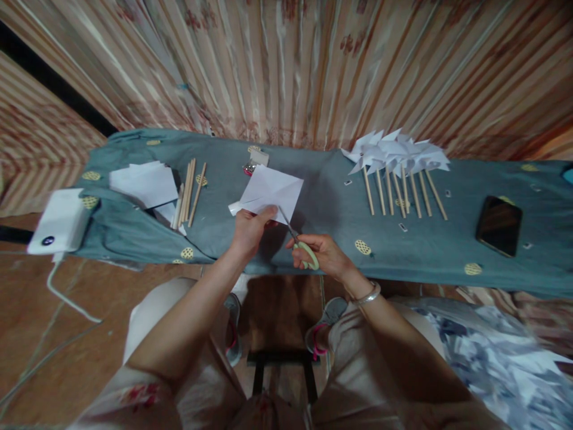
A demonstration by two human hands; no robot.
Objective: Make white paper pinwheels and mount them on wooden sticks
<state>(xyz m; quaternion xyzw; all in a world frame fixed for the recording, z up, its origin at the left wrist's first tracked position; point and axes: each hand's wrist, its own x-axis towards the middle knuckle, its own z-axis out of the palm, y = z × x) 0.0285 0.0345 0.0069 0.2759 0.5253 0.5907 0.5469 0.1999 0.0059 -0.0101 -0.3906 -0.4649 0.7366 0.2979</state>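
A white square of paper (277, 186) with diagonal creases is pinched at its lower left edge by my left hand (251, 230), thumb on top. My right hand (323, 254) holds scissors (308, 255) with light green handles, and their blades meet the paper's lower edge near my left thumb. Just behind the paper lie a small pale box (259, 157) and some small shiny pins (249, 169). A stack of white paper (145, 184) and several loose wooden sticks (190, 191) rest to the left.
Several white paper pinwheels (398, 152) on sticks lie in a row at the right of the cloth-covered table (340, 221). Beyond them is a black phone (499, 226). A white device (58, 221) with a cable sits at the left end. Paper scraps (505, 364) are heaped at lower right.
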